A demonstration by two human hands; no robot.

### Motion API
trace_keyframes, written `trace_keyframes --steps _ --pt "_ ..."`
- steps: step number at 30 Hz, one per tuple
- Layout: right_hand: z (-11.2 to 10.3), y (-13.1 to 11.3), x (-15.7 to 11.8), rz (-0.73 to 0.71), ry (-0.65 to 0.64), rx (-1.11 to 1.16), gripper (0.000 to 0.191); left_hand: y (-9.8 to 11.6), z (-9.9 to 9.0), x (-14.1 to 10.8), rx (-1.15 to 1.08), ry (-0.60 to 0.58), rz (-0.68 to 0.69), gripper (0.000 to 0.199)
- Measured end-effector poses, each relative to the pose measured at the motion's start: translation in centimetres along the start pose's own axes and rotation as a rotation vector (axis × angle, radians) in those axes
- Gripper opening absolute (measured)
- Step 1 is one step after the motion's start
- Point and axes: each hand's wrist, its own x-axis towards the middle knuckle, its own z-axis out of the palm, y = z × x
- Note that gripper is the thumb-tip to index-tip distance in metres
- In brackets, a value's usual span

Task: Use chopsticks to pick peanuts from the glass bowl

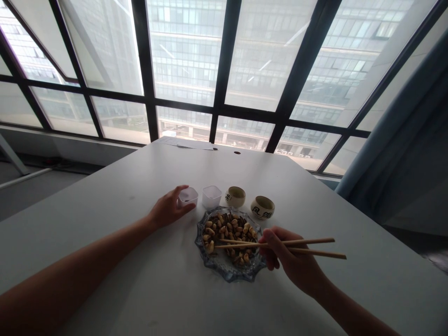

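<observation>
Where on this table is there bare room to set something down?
Bare table: beyond the cups, toward its far edge; right of the chopsticks; between left arm and bowl. Crowded: the bowl's far side, where two boxes and the cups stand close, the left hand at one box; and over the nuts, which the chopsticks cross.

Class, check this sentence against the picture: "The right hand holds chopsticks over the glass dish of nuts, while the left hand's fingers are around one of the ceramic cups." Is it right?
Not quite: the left hand has its fingers around a clear plastic tub, not a ceramic cup, as the head view shows. The rest stands: the right hand holds chopsticks over the glass dish of nuts.
</observation>
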Motion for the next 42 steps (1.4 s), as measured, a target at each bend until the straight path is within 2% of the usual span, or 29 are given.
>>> trace_keyframes --steps 6,10,16,20,25,28,37,42 --pt "-0.1 -0.4 -0.5 -0.071 -0.108 -0.124 0.049 -0.2 0.1 0.1 0.012 0.005 0.012 0.071" --pt "-0.2 -0.4 -0.9 -0.219 -0.17 -0.294 0.042 -0.1 0.2 0.1 0.013 0.016 0.013 0.07" --pt "0.0 -0.3 -0.9 -0.58 -0.148 -0.541 0.025 -0.3 0.3 0.1 0.022 0.024 0.03 0.068" --pt "-0.2 -0.3 -0.8 -0.657 -0.106 -0.588 0.022 -0.4 0.3 0.1 0.031 0.009 0.033 0.07" --pt "-0.5 -0.6 -0.8 -0.728 -0.03 -0.531 0.015 -0.3 0.3 0.1 0.033 0.005 0.019 0.069" --pt "-0.5 -0.9 -0.9 -0.736 -0.001 -0.47 0.02 -0.3 0.3 0.1 0.028 0.007 0.02 0.069" --pt "-0.7 -0.4 -0.8 -0.601 0.032 -0.447 0.035 -0.1 0.2 0.1 0.033 -0.005 0.006 0.068" --pt "-1.1 0.3 -0.5 -0.416 0.134 -0.39 0.042 0.0 0.1 0.0 0.044 -0.001 0.01 0.068"
